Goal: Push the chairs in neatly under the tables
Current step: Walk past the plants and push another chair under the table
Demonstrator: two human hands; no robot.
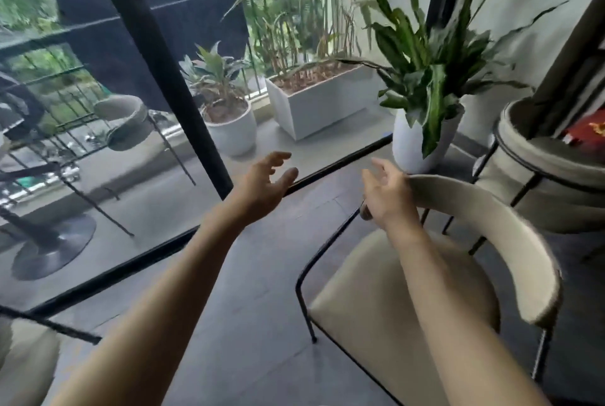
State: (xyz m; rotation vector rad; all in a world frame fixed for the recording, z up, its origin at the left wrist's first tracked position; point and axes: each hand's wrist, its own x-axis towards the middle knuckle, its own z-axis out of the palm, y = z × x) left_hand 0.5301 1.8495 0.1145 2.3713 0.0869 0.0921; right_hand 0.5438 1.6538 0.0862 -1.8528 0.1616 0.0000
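Note:
A cream padded chair (409,291) with a curved backrest (510,235) and thin black metal legs stands on the grey floor at the right, in front of me. My right hand (384,191) hovers open at the left end of that backrest, fingers apart, touching or nearly touching it. My left hand (265,181) is stretched out to the left of the chair, open and holding nothing. A second cream chair (540,173) stands at the far right with a red item on its seat. No table top shows next to these chairs.
A glass wall with a black frame (157,55) runs across the left. Behind it stand a round-based table (52,242) and another chair (126,124). White planters (234,130) (327,104) and a potted plant (422,137) stand ahead. Another cream seat (23,360) shows bottom left.

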